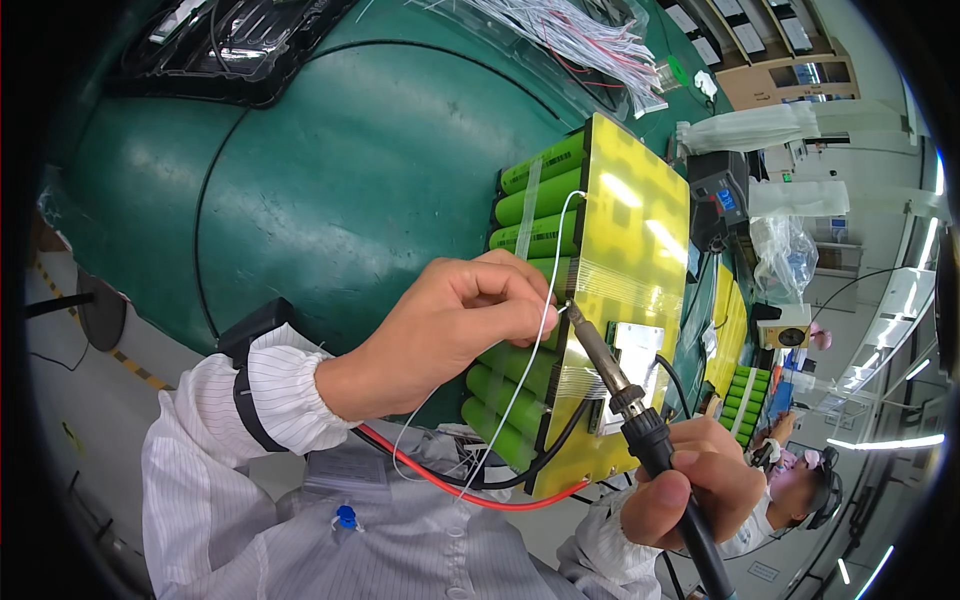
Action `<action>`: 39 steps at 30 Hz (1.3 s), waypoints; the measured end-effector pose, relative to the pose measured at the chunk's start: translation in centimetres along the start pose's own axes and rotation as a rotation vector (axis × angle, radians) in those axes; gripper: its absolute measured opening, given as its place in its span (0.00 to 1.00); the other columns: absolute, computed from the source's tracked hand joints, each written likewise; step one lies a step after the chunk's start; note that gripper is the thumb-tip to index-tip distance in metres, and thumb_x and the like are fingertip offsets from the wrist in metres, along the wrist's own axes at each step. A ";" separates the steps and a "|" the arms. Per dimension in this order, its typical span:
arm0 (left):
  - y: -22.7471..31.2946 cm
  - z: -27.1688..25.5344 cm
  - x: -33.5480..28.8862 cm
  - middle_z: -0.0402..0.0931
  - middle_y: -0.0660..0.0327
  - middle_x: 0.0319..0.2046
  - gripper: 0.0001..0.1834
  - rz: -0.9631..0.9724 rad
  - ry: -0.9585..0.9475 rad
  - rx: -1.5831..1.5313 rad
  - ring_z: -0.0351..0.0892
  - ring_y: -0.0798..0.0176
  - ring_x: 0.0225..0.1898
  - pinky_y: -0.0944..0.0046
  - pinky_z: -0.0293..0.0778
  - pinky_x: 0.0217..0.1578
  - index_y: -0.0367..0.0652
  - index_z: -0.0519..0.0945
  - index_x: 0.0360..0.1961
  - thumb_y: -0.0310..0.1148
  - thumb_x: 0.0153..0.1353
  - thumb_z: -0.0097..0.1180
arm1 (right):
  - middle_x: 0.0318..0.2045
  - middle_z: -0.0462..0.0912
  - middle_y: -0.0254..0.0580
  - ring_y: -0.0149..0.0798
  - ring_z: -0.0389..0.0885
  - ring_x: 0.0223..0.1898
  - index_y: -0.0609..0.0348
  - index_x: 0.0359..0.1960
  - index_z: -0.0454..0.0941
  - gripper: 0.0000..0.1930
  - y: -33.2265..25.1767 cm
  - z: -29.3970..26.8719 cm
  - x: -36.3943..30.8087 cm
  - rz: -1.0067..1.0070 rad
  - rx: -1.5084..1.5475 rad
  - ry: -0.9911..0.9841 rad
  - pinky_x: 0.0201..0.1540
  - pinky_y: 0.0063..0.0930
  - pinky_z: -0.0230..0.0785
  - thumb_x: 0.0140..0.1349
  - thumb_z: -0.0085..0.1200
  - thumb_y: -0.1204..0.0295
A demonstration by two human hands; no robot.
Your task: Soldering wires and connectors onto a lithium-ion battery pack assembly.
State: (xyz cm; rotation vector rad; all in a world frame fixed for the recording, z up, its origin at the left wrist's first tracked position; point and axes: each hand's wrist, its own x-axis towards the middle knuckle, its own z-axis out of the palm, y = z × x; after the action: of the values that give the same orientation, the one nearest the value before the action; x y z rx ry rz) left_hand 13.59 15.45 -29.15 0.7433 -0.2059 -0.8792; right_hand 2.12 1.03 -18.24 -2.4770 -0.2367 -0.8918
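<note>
A battery pack (622, 255) stands before me, with rows of green cylindrical cells (540, 208) and a shiny yellow cover sheet. My left hand (445, 318) is closed at the pack's edge, thumb and forefinger pinching a thin white wire (521, 385). In the fist of my right hand (708, 470) is a soldering iron (648, 437), its tip touching or almost touching the pack's edge beside my left fingertips. A small circuit board (636, 352) sits on the yellow cover. Thick red cable (515, 506) and black cable (565, 437) run from the pack's near end.
Bundled white wires (570, 30) lie in a clear tray at the back. A black tray (225, 50) is at the far left of the green table (330, 180), and a black cable crosses it. A soldering station (718, 200) stands back right. A co-worker (800, 490) sits at right.
</note>
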 end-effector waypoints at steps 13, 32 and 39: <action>0.1 0.1 0.1 0.71 0.60 0.42 0.07 -0.008 0.006 0.009 0.72 0.68 0.41 0.68 0.66 0.47 0.35 0.82 0.28 0.29 0.59 0.57 | 0.10 0.69 0.38 0.31 0.66 0.12 0.62 0.31 0.64 0.15 -0.4 -1.1 1.1 -0.120 -0.056 -0.235 0.16 0.23 0.55 0.61 0.56 0.65; 0.0 0.1 0.0 0.71 0.60 0.42 0.07 0.002 0.011 0.028 0.71 0.68 0.41 0.69 0.65 0.46 0.36 0.81 0.27 0.28 0.58 0.56 | 0.09 0.70 0.38 0.32 0.67 0.11 0.61 0.31 0.64 0.18 -0.8 -0.3 1.0 -0.107 -0.114 -0.138 0.15 0.23 0.55 0.62 0.56 0.59; 0.0 0.1 0.1 0.71 0.60 0.42 0.08 0.007 0.006 0.039 0.71 0.68 0.42 0.69 0.64 0.47 0.36 0.81 0.27 0.29 0.58 0.57 | 0.09 0.70 0.38 0.31 0.67 0.11 0.62 0.32 0.64 0.18 -0.6 -0.3 1.1 -0.091 -0.102 -0.150 0.14 0.22 0.56 0.64 0.54 0.59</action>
State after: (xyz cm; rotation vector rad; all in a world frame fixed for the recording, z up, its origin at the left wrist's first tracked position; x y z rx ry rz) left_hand 13.60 15.37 -29.11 0.7812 -0.2212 -0.8687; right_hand 2.62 1.45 -17.12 -2.6496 -0.3664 -0.7715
